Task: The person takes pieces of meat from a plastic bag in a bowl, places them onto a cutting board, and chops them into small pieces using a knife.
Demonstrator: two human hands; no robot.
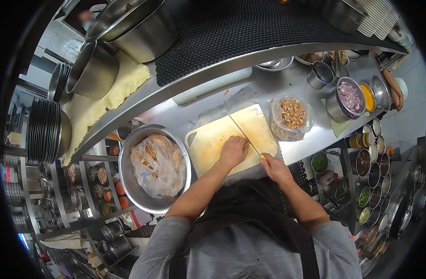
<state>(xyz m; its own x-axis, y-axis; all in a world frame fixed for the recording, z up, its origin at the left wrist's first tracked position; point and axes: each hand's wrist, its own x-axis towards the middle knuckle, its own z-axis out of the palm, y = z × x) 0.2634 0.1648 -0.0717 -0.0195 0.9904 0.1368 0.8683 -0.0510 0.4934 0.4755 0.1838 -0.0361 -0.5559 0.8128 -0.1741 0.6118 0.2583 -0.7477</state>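
Note:
A pale cutting board (208, 148) with a handle slot lies on the steel counter. My right hand (275, 168) is wrapped round the handle of a long knife (243, 132), whose blade slants across the board. Beside the blade, my left hand (234, 151) presses down with its fingers curled; whatever is beneath them is hidden. To the left stands a big steel bowl (187, 160) holding a plastic bag of brownish food (157, 165). A clear bag-lined container (309, 122) of diced brown pieces (293, 113) sits right of the board.
A raised shelf edge (199, 69) with large pots (94, 69) crosses above the counter. At the right are a pot of chopped onion (350, 96) and other steel bowls. Racks of food containers flank the counter below. Another person (86, 19) is partly visible at the top left.

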